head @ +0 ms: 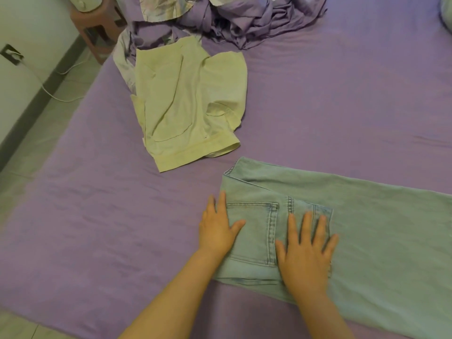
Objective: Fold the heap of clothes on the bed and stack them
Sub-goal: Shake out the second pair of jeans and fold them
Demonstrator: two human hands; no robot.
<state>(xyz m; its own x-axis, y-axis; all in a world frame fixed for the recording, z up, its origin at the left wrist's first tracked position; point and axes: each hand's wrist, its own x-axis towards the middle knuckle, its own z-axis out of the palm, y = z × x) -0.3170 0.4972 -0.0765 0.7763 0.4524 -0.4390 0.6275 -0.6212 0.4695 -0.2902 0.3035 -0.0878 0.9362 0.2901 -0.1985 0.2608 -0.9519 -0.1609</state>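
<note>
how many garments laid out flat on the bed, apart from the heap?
2. The pale yellow shorts lie mid-bed just below the heap; the light blue jeans lie nearest, under the left hand and right hand. The heap may hide more.

A bed with a smooth purple sheet [342,99] carried light-blue denim jeans [367,228], a crumpled pale-yellow cotton garment [186,104] and a rumpled heap of purple clothes [244,23].

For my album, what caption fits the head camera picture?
Both hands, left hand and right hand, press flat on pale jeans on the purple bed.
</note>
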